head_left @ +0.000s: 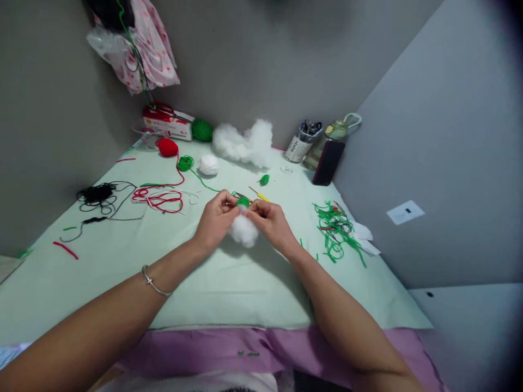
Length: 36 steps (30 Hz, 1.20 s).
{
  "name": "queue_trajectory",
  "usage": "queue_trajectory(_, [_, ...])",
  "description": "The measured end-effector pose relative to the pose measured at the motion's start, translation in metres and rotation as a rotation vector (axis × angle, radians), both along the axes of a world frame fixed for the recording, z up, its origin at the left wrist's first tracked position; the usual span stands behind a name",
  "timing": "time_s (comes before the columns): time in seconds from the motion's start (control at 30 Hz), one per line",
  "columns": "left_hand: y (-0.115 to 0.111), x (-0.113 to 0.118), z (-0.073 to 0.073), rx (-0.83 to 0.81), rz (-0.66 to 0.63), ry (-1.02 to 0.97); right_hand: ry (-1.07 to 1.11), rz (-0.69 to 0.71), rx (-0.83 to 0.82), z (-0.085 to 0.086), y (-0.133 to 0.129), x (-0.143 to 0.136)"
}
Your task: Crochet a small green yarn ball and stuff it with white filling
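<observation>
Left hand (216, 219), right hand (269, 220): pinched snug around the green piece (243, 202) and white fluff (244, 232)
Spot: right of the white yarn ball (208, 164), nearer side
Fluff worry: tbh, might shred if tugged hard
Green strand (205, 184): a careless yank could tangle it

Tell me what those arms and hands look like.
The left arm and right arm show no sleeves; the left hand and right hand are ungloved. A thin silvery bracelet with a small cross circles the left forearm.
</observation>
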<state>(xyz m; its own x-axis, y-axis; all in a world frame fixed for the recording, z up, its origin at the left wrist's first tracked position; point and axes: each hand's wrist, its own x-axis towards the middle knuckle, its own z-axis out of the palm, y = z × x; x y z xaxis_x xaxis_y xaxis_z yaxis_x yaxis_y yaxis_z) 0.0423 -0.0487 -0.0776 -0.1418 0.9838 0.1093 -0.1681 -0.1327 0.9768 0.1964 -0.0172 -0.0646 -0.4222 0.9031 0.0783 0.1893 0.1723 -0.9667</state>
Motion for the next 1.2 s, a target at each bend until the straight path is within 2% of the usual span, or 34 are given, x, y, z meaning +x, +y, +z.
queue_trajectory(0.3, [0.000,0.000,0.000,0.025,-0.021,-0.084,0.138,-0.072,-0.142,0.004,-0.004,-0.001])
queue_trajectory(0.5, [-0.005,0.001,0.002,0.017,-0.061,-0.084,0.145,-0.170,-0.094,0.008,-0.005,-0.001])
queue_trajectory(0.63, [-0.009,0.003,0.005,0.000,-0.135,-0.082,0.128,-0.211,-0.045,0.011,-0.006,0.000])
queue_trajectory(0.77, [-0.007,0.002,0.007,-0.028,-0.177,-0.080,0.101,-0.151,-0.038,0.014,-0.007,0.002])
queue_trajectory(0.9, [-0.003,-0.001,0.005,-0.054,-0.167,-0.074,0.047,-0.068,0.044,0.019,-0.010,0.005])
queue_trajectory(1.07, [0.000,-0.002,0.002,-0.053,-0.046,-0.058,-0.110,0.048,0.176,0.021,-0.018,0.003])
queue_trajectory(1.2, [0.001,0.000,-0.001,-0.021,0.015,-0.063,-0.149,0.132,0.258,0.018,-0.021,-0.001])
